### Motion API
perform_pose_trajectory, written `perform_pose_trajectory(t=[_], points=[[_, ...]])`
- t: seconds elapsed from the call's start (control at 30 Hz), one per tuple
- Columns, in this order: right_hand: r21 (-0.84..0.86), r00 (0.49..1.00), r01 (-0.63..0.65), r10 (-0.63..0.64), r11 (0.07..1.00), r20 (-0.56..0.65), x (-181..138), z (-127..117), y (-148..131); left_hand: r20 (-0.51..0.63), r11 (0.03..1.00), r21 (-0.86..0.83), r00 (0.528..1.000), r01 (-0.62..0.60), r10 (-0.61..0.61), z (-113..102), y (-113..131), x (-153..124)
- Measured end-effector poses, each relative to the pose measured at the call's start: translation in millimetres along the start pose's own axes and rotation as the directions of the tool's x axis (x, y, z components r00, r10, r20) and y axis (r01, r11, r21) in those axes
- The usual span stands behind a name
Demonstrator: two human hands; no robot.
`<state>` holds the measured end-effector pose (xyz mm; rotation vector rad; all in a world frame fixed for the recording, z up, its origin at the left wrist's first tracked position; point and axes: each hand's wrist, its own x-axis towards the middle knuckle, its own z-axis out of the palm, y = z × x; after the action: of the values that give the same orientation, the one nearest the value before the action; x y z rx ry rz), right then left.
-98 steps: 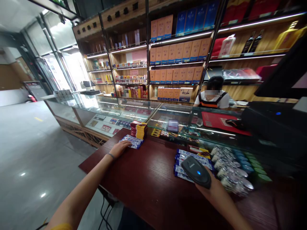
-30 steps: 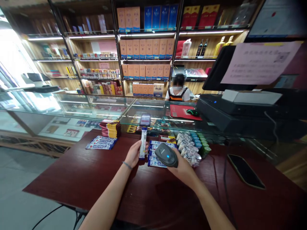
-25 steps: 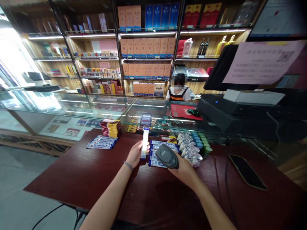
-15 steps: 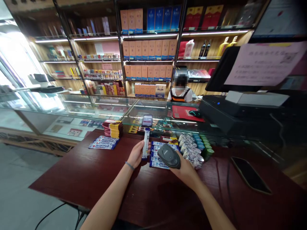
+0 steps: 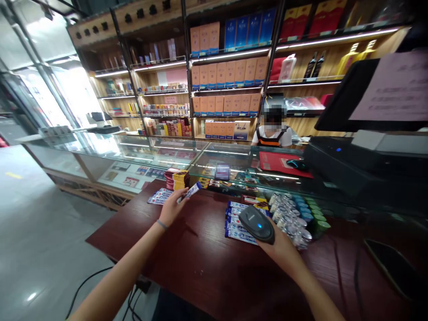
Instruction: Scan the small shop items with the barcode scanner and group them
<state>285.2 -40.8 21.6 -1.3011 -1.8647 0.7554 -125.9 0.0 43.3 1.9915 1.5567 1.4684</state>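
My left hand (image 5: 174,206) is closed on a slim blue-and-white snack packet (image 5: 193,191), held tilted above the dark red table. Just beyond that hand lies a flat pile of similar blue-and-white packets (image 5: 159,196), beside a stack of red-and-yellow packets (image 5: 177,179). My right hand (image 5: 276,240) grips a dark grey barcode scanner (image 5: 256,223) whose blue light is lit. Under the scanner, and partly hidden by it, is another row of blue-and-white packets (image 5: 234,220). Several cans with silvery tops (image 5: 287,214) stand close to the right hand.
A glass display counter (image 5: 160,151) runs behind the table (image 5: 200,267). At right are a black monitor (image 5: 347,93) and a dark phone (image 5: 388,263). Blue and green cans (image 5: 316,214) stand beside the silvery ones. A person (image 5: 272,129) is behind the counter, near a red mat (image 5: 277,163).
My left hand has moved left with the packet, which has gone from upright to slanted, towards the left pile. The scanner's blue light now shows. The view has shifted left.
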Motion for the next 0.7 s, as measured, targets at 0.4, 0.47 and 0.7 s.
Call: perform_pose_trajectory(t=[0.4, 0.47, 0.7], points=[[-0.061, 0.999, -0.019, 0.017, 0.998, -0.029, -0.8, 9.3, 12.7, 0.336, 0.703, 0.561, 0.896, -0.437, 0.289, -93.6, -84.3, 16.4], [-0.052, 1.000, -0.014, 0.013, 0.999, -0.028, -0.3, 9.7, 16.4, 0.388, 0.684, 0.568, 0.882, -0.457, 0.268, -93.3, -92.0, 22.9], [-0.031, 1.000, 0.015, -0.015, 0.999, -0.005, 4.1, 4.8, 29.0, 0.431, 0.674, 0.613, 0.890, -0.412, 0.151, -80.1, -121.1, 33.0]])
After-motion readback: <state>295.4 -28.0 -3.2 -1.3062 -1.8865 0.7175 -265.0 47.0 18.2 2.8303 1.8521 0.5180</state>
